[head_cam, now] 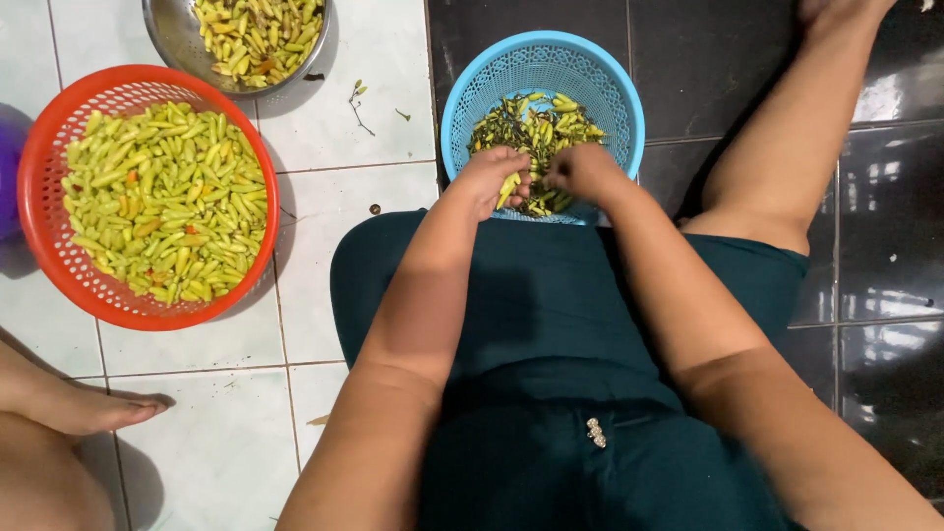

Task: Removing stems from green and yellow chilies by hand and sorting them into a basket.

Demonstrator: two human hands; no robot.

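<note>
My left hand (494, 179) is closed around a few yellow-green chili peppers (508, 187) over the near rim of a blue plastic basket (492, 74). My right hand (585, 173) sits right beside it, fingers pinched at one pepper's end. The blue basket holds a small heap of chilies and dark stems (536, 128). Both forearms reach forward over my dark green clothing.
A red basket (39, 147) full of yellow-green chilies lies on the white tile floor at left. A metal bowl (167, 34) with more chilies stands behind it. Another person's foot (84, 408) rests at lower left. My bare leg (787, 147) stretches across dark tiles at right.
</note>
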